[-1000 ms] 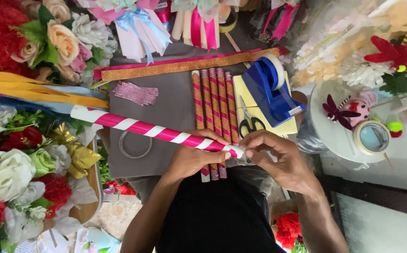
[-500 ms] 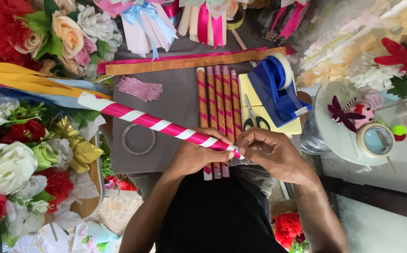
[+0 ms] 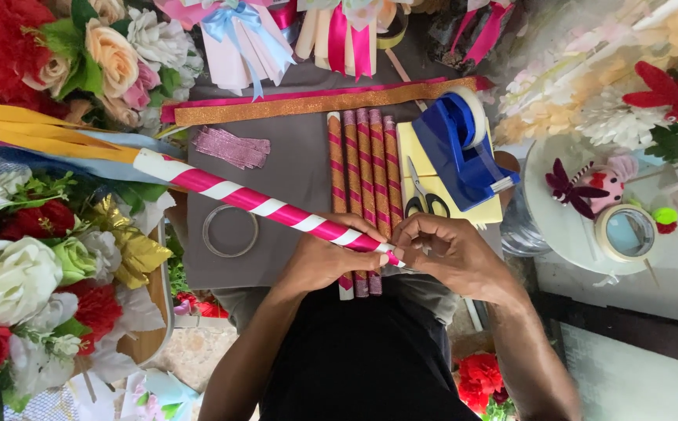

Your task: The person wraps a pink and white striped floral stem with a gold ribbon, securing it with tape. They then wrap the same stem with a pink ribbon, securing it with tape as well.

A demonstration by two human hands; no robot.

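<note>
left hand [image 3: 319,261] grips pink-and-white striped stick [image 3: 261,204]; right hand [image 3: 448,253] fingers pinch ribbon end at near tip. best: keep ribbon taut, stick steady above grey worktop [image 3: 292,179].

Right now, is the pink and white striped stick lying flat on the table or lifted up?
Lifted. Both hands, left hand and right hand, grip the near end of the striped stick, which slants up-left over the grey table.

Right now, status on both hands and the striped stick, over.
Left hand gripping pink-and-white striped stick near its end. Right hand pinching the tip. Four wrapped sticks lie beneath; scissors close by.
</note>
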